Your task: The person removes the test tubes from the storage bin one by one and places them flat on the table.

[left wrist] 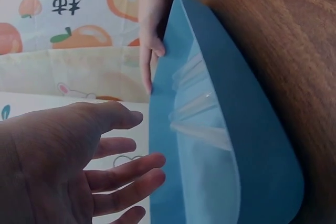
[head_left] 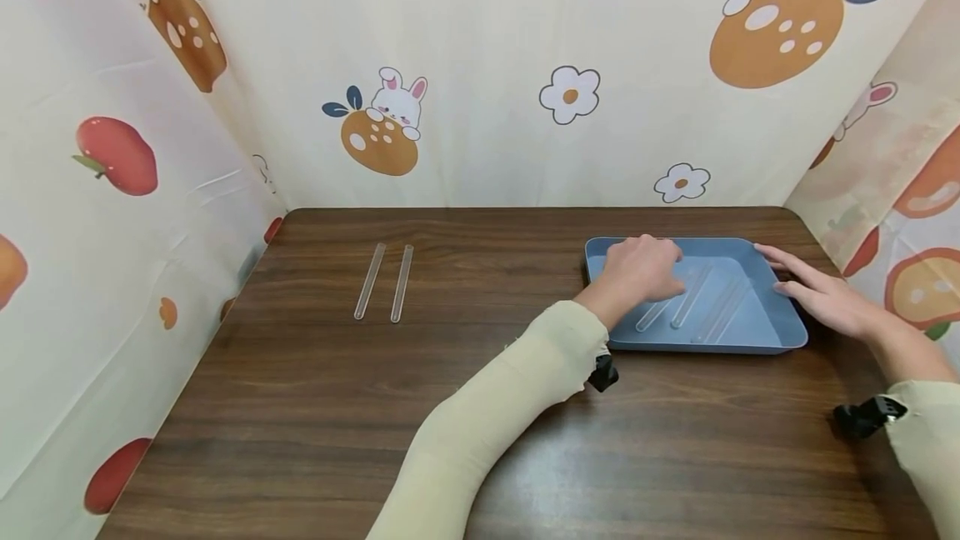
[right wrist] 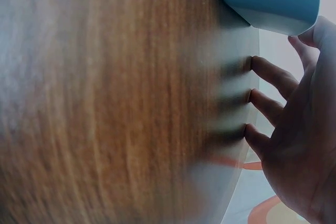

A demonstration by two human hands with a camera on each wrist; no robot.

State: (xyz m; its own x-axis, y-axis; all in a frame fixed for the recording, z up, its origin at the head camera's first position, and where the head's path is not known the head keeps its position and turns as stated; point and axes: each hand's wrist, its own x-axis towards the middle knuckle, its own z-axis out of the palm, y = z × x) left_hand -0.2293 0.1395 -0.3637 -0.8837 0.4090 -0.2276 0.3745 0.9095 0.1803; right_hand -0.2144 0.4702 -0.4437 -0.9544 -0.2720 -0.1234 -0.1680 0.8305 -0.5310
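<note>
My left hand (head_left: pixel 643 269) is over the left part of a shallow blue tray (head_left: pixel 772 322). Seen from the left wrist, its fingers are spread and loosely bent, with nothing between them. Several clear test tubes (head_left: pixel 691 297) lie slanted on the tray floor, partly hidden by that hand. At the tray's right end is my right hand (head_left: pixel 828 298), thumb and forefinger at the rim. The right wrist view has its other fingers (right wrist: pixel 270 74) extended apart outside the tray wall. Two more clear test tubes, one (head_left: pixel 370 282) beside the other (head_left: pixel 402 284), lie on the table's left side.
The dark wood-grain table (head_left: pixel 480 273) carries the tray near its back right corner. Curtains (head_left: pixel 480 65) printed with fruit and rabbits stand along the back and both sides. Each wrist wears a small black camera (head_left: pixel 602 373).
</note>
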